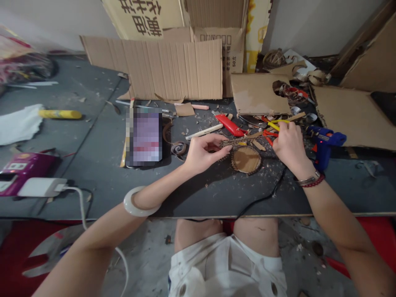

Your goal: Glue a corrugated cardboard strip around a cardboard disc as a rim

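My left hand (204, 154) pinches a narrow strip of corrugated cardboard (244, 139) between thumb and fingers. The strip stretches right, toward my other hand. Just below it a round cardboard disc (246, 160) with a ridged edge lies flat on the table. My right hand (290, 144) is closed at a tool with yellow handles (272, 125); its kind is partly hidden by my fingers. Orange handles (268, 133) show beside the same fingers. Nearby lie a red utility knife (230, 125) and a whitish pen-like stick (204, 131).
A blue glue gun (323, 144) stands right of my right hand, its black cord running to the table edge. A phone (144, 138) leans at left. Cardboard sheets (173, 68) stand behind; scraps litter the dark table (192, 198). A purple device (29, 171) sits far left.
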{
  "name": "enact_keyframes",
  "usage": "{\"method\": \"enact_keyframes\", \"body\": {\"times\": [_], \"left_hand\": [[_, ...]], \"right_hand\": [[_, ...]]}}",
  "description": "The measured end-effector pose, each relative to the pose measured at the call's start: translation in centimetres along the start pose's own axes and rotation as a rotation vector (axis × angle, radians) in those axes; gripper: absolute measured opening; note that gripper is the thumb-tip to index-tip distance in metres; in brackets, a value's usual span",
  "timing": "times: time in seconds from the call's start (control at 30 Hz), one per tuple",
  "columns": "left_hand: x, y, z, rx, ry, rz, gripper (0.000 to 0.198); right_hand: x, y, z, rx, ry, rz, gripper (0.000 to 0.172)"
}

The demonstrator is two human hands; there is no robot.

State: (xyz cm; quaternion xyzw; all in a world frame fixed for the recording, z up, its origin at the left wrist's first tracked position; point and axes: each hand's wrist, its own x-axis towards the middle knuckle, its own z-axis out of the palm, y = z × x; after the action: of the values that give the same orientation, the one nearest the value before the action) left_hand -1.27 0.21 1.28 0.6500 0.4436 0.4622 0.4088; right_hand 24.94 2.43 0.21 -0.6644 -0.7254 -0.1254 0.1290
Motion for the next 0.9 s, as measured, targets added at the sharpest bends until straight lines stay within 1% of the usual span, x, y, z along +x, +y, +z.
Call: {"method": "enact_keyframes", "body": {"times": [0.27, 0.4, 0.47, 0.57, 0.67, 0.8, 0.9], "left_hand": [[0.0, 0.0, 0.1, -0.018, 0.011, -0.027, 0.028], [0.0, -0.1, 0.0, -0.023, 0.019, -0.033, 0.029], [0.0, -0.2, 0.0, -0.026, 0.020, -0.033, 0.028], [0.0, -0.4, 0.0, -0.032, 0.022, -0.018, 0.028], [0.1, -0.4, -0.1, 0.002, 0.036, 0.030, 0.028], [0.2, -0.1, -0.2, 0.082, 0.100, 0.108, 0.026], [0.6, -0.2, -0.3, 0.047, 0.156, 0.102, 0.027]], "right_hand": [[0.6, 0.0, -0.7, -0.013, -0.127, 0.057, 0.035], [0.6, -0.2, -1.1, -0.002, -0.139, 0.028, 0.027], [0.5, -0.5, -1.1, 0.017, -0.145, 0.042, 0.026], [0.2, -0.8, -1.0, 0.040, -0.160, 0.084, 0.031], [0.1, -0.8, -1.1, 0.037, -0.162, 0.081, 0.034], [0.2, -0.8, -1.7, 0.027, -0.121, 0.048, 0.038], [0.3, -1.0, -2.3, 0.071, -0.157, 0.035, 0.044]]}}
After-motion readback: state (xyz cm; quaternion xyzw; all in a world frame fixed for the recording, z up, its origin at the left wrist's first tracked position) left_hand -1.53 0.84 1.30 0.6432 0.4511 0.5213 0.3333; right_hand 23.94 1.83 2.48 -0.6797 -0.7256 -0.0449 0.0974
